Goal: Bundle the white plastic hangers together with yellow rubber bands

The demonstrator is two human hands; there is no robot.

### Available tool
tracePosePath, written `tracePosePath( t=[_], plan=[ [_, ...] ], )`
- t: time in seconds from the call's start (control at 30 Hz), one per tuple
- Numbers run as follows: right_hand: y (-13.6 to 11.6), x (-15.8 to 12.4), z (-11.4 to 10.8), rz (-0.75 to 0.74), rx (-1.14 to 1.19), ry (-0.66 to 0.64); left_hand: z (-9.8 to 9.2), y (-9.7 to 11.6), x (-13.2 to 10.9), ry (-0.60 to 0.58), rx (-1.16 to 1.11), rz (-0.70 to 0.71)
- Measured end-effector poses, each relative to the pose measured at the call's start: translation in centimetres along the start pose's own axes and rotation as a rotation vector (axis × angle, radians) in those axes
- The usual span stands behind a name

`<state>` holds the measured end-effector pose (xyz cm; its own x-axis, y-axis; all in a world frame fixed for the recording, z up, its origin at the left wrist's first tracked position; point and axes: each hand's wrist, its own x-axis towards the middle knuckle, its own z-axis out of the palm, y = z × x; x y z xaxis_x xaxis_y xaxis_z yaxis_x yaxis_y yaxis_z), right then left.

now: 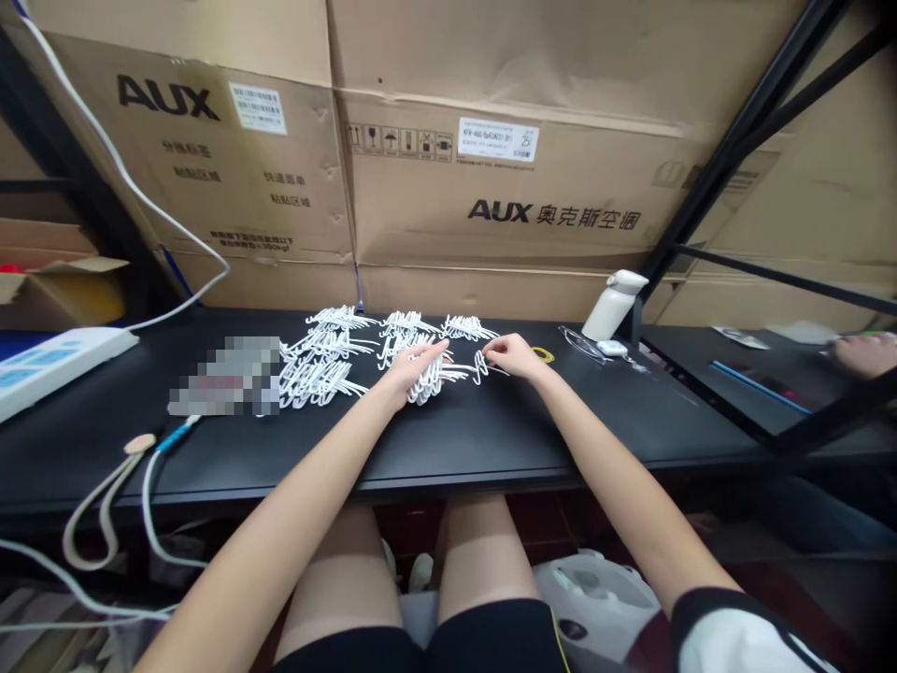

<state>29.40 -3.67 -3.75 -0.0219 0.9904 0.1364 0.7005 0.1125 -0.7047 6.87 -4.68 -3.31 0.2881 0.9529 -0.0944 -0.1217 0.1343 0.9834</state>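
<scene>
Several white hook bundles (329, 360) lie in rows just beyond and left of our fingers, grouped apart on the surface (491, 435). Our left hand (408, 369) clasps one bundle (429, 381) against the surface, which keeps it together. Our right hand (515, 355) pinches a single hook (480, 366) just beside that bundle.

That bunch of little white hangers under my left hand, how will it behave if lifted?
Probably light: the bunch looks like thin plastic. It may splay or shed pieces, since only the left hand gathers it, no tie showing. Its hooks could snag the piece pinched by the right hand.
</scene>
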Motion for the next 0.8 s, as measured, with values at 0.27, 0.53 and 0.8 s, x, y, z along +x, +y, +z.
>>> tracePosePath(
  t=[0.27,0.53,0.8],
  plan=[
    [0.2,-0.5,-0.7,-0.155,0.090,-0.234,-0.3,-0.2,0.3,0.070,0.015,0.049],
    [-2.0,-1.6,-1.4,-0.142,0.381,-0.306,-0.2,0.0,0.1,0.081,0.122,0.130],
    [-1.7,-1.7,-2.6,-0.097,0.443,-0.329,-0.4,-0.2,0.2,0.064,0.172,0.168]
  ],
)
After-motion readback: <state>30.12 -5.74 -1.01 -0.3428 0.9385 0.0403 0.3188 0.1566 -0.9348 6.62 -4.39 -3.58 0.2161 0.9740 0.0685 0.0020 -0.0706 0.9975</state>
